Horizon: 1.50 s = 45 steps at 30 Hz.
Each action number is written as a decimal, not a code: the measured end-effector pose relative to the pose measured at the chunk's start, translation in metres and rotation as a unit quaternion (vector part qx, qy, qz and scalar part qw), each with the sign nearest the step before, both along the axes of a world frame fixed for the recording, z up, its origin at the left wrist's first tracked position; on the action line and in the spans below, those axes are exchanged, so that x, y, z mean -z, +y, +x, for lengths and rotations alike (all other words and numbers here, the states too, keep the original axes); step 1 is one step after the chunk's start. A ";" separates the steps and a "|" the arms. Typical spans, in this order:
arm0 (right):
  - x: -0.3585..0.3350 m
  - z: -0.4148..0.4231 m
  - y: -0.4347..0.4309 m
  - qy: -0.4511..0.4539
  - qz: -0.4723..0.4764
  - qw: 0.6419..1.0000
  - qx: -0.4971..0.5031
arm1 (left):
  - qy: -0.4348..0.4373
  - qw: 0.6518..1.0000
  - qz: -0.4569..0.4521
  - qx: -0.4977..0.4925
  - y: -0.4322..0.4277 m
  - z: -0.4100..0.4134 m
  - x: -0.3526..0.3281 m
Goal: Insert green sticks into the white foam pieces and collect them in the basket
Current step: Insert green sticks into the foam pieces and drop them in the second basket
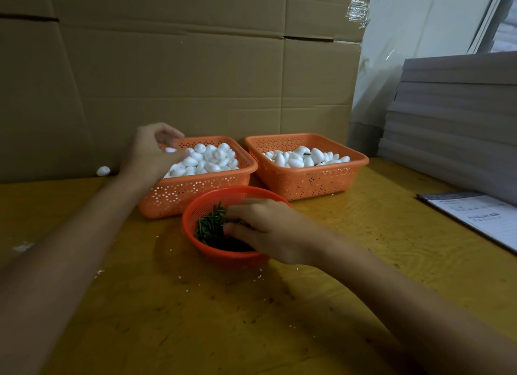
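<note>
Egg-shaped white foam pieces (207,159) fill the left orange basket (195,190); short dark green sticks (209,226) lie in the red bowl (188,220). Whether the curled left hand (151,153) or right hand (263,229) pinches anything, one cannot tell. The print on the sheet (481,215) is unreadable.

On the yellow wooden table (335,251), the left hand (151,153) curves its fingers over white foam pieces (209,158) heaped in the left orange basket (195,190). The right hand (268,229) has its fingertips among green sticks (209,226) in a round red bowl (188,220). Whether either hand grips anything is unclear. The right orange basket (307,183) stands just beside the left one.
</note>
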State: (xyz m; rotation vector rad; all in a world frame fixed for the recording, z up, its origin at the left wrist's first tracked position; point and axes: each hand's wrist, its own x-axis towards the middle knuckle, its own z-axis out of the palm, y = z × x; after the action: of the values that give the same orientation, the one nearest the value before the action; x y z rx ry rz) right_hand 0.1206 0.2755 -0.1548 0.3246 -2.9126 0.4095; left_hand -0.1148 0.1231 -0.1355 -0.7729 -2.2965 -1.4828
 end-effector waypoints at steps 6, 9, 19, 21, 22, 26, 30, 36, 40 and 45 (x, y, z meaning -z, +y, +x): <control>-0.003 -0.002 0.006 0.033 -0.227 0.972 0.047 | 0.017 0.977 0.196 0.082 0.003 0.056 -0.010; -0.007 -0.002 0.011 -0.038 -0.396 0.917 0.039 | 0.037 0.968 0.205 0.137 0.000 0.083 -0.010; -0.006 -0.003 0.012 -0.062 -0.447 0.892 0.009 | -0.084 0.938 0.267 0.202 -0.023 0.130 0.053; -0.006 -0.002 0.013 -0.065 -0.445 0.893 0.007 | -0.081 0.939 0.262 0.208 -0.024 0.134 0.060; -0.007 -0.002 0.013 -0.065 -0.443 0.894 0.006 | -0.075 0.941 0.258 0.207 -0.024 0.135 0.063; -0.006 -0.002 0.012 -0.067 -0.441 0.895 -0.008 | -0.045 0.951 0.233 0.198 -0.024 0.137 0.067; -0.004 -0.003 0.011 -0.063 -0.447 0.893 -0.001 | -0.028 0.952 0.226 0.205 -0.023 0.142 0.070; -0.007 -0.002 0.009 -0.069 -0.460 0.885 0.028 | -0.009 0.956 0.214 0.199 -0.022 0.144 0.070; -0.008 -0.001 0.008 -0.070 -0.448 0.891 0.025 | -0.017 0.957 0.211 0.198 -0.021 0.146 0.068; -0.007 -0.002 0.010 -0.063 -0.449 0.891 0.028 | -0.020 0.959 0.200 0.200 -0.021 0.149 0.068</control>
State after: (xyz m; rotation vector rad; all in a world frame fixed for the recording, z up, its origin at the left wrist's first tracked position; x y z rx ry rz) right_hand 0.1185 0.2857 -0.1473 0.0623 -2.4649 1.7042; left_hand 0.0341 0.1021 -0.2034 -1.1297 -1.8344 -2.0647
